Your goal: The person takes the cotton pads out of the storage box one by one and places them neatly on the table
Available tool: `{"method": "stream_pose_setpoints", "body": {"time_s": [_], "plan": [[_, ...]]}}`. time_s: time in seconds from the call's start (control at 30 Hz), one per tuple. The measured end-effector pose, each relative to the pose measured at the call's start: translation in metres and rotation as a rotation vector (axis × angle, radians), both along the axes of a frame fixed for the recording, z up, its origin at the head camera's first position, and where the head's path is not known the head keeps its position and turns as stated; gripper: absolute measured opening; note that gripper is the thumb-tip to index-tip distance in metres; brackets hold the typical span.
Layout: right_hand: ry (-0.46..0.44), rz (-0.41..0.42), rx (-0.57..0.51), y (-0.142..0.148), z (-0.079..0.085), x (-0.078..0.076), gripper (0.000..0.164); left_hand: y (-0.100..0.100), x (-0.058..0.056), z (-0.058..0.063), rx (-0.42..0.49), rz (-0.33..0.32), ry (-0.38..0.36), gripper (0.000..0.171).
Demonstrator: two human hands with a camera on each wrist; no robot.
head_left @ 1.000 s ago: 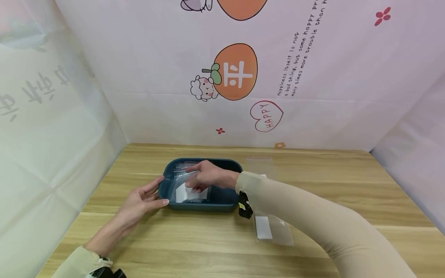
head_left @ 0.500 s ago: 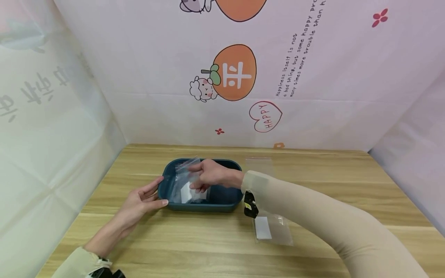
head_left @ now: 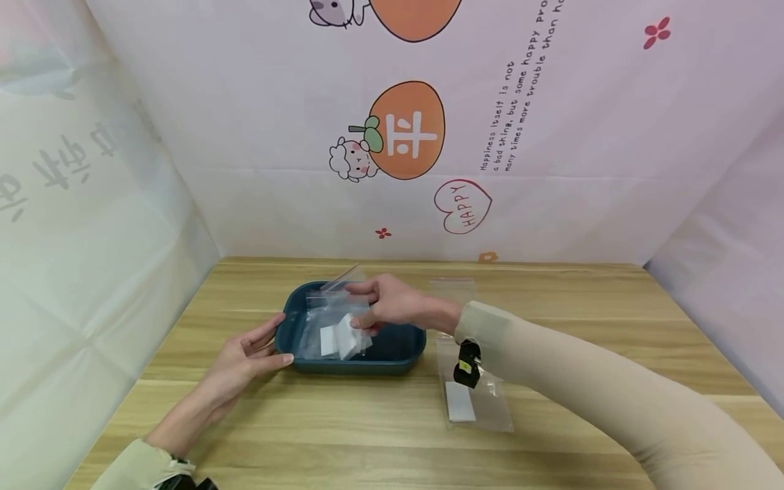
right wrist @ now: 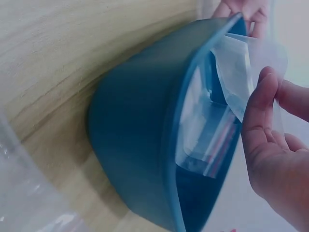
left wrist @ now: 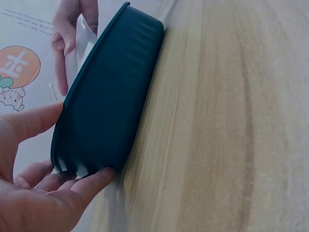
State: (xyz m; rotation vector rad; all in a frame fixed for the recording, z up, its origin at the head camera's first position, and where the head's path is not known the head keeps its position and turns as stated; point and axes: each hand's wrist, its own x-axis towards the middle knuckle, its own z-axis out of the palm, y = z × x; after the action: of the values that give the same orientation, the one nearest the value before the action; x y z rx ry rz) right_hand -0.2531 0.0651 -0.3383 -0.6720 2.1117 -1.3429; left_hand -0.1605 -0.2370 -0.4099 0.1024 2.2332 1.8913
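Two hands at work: left hand (head_left: 241, 357) is bracing end of one blue bin (head_left: 355, 368), thumb and fingers around it; right hand (head_left: 392, 303) is pinching one zip bag (head_left: 348, 338), white insert inside, tilted over bin. At least one other bag (right wrist: 199, 145) is lying within; at least one is lying on tabletop (head_left: 294, 435). Backdrop (head_left: 275, 122) is reading "HAPPY", "Happiness itself is not a bad thing".
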Motion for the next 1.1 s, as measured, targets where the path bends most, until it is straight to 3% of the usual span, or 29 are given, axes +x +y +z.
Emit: {"method": "stream_pose_setpoints", "body": {"time_s": [0.43, 1.1], "plan": [[-0.009, 0.001, -0.1, 0.035, 0.019, 0.01, 0.076, 0.0, 0.0, 0.0, -0.009, 0.004, -0.011, 0.089], [-0.041, 0.036, -0.226, 0.086, 0.026, 0.032, 0.081, 0.001, 0.0, -0.001, -0.006, -0.004, -0.012, 0.089]]}}
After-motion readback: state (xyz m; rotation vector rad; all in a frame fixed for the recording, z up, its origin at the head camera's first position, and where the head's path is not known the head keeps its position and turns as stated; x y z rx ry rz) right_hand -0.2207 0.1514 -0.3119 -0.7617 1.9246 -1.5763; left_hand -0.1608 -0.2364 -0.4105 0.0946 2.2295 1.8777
